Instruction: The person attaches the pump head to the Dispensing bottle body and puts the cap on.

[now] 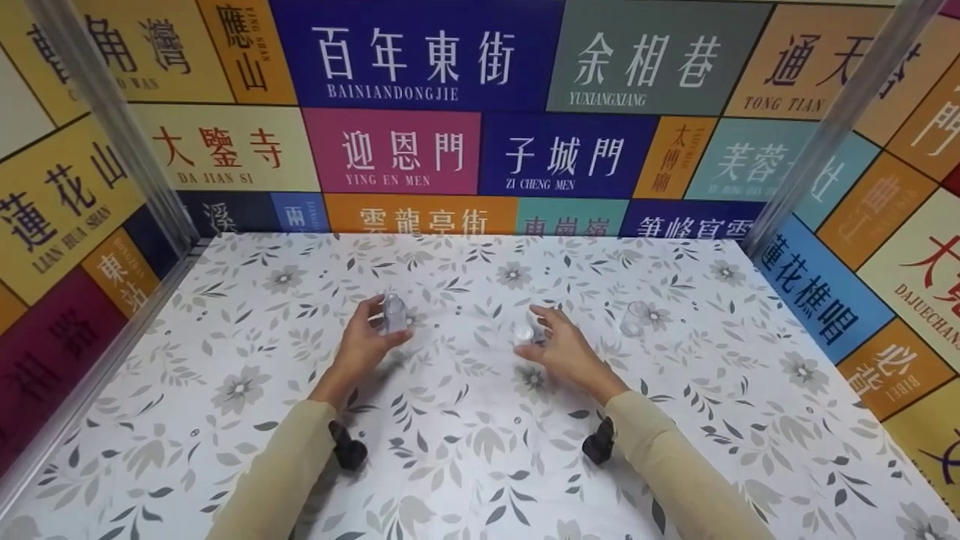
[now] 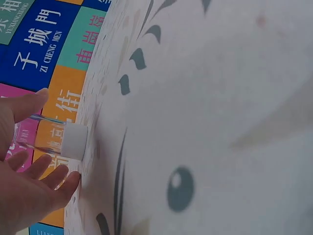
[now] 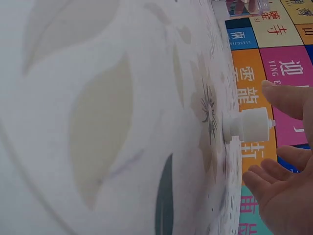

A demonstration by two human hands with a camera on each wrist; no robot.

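A small clear bottle [image 1: 394, 315] stands upright on the patterned tablecloth, its white end [image 2: 76, 141] towards the cloth in the left wrist view. My left hand [image 1: 364, 341] is around it, thumb on one side and fingers on the other, with a gap showing below the bottle. Towards the middle stands a small white stepped cap-like piece [image 3: 252, 125] with a little nub on top. Around that piece my right hand [image 1: 566, 349] is spread, its thumb and fingertips apart from it in the right wrist view.
A clear, cup-like piece [image 1: 635, 319] lies on the cloth right of my right hand. The flowered tablecloth [image 1: 465, 465] reaches back to a wall [image 1: 420, 56] of coloured name panels. Clear upright posts [image 1: 124, 112] flank the table.
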